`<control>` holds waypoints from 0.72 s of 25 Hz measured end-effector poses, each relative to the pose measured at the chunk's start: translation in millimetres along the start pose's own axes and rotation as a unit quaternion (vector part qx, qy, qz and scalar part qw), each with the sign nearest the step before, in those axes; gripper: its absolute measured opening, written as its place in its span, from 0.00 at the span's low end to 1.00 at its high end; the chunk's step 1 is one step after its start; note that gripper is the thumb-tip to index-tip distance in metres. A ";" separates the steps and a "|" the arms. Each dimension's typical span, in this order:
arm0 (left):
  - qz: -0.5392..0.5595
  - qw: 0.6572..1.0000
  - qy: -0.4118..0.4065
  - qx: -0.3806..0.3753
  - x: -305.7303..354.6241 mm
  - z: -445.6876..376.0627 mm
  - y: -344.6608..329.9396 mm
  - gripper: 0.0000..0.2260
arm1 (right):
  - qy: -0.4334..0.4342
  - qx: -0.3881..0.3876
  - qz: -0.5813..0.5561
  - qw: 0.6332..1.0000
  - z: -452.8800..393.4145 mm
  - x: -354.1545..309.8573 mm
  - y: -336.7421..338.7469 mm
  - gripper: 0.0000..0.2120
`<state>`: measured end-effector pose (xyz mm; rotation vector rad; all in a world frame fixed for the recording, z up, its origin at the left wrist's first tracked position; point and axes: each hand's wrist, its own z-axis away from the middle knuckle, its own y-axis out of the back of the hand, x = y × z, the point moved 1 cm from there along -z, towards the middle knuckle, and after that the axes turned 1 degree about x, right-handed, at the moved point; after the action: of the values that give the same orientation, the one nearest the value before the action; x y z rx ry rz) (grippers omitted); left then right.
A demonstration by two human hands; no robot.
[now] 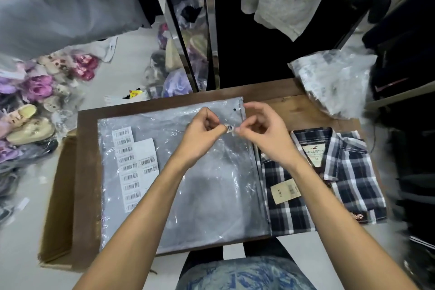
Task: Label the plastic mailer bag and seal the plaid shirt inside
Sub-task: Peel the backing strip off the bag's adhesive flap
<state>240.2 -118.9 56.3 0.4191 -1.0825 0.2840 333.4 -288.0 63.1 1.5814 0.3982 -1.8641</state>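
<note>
**Grey plastic, navy plaid, brown wood**

The mailer bag (200, 183) is translucent grey with white glare streaks. The plaid shirt (341, 172) carries navy, white and grey checks, a cream neck label with dark lettering, and a tan price tag (285, 191). The barcode sheets (134, 162) are white with black bars, as is the small sticker (230, 128). The table (294, 110) is dark brown; the cardboard box (58, 207) beside it is light brown.
</note>
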 end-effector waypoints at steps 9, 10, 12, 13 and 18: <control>0.004 0.999 0.040 -0.024 -5.8 -24.4 0.6 0.11 | -0.013 -0.029 0.042 0.999 -18.2 14.8 1.8 0.31; -0.002 0.999 0.037 -0.023 -6.7 -26.4 0.7 0.11 | -0.007 -0.023 0.035 0.999 -21.4 16.3 2.1 0.28; -0.014 0.999 0.030 -0.023 -8.1 -30.1 1.2 0.12 | -0.008 -0.002 0.019 1.000 -28.1 19.7 3.8 0.24; -0.016 0.999 0.028 -0.023 -8.5 -32.4 1.0 0.12 | -0.013 0.006 0.009 1.000 -31.9 21.3 4.9 0.22; -0.035 0.999 0.027 -0.005 -13.1 -50.0 -4.0 0.12 | -0.058 0.020 -0.001 0.998 -55.3 35.4 7.0 0.14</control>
<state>275.5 -99.6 23.7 0.4363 -1.0146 0.2271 377.9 -269.3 17.9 1.4902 0.3126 -1.9671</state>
